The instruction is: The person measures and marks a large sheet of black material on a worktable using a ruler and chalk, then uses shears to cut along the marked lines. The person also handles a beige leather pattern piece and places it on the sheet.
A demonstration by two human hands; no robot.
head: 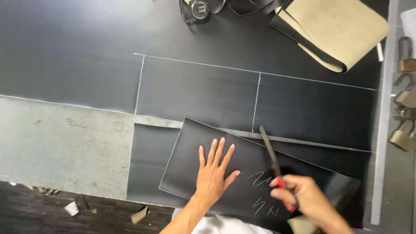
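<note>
My left hand (213,170) lies flat, fingers spread, on a cut black sheet piece (190,160) with white chalk scribbles near its lower right. My right hand (303,197) grips red-handled scissors (271,151), blades pointing up and away over the same piece. Beneath lies a large black sheet (195,91) marked with white chalk lines into rectangles, spread over a grey table (65,143).
A folded tan-and-black sheet (333,30) lies at the top right. A black tape measure (199,8) sits at the top centre. Several brass padlocks (405,99) line the right edge. Scraps lie on the dark floor (73,208) at the lower left.
</note>
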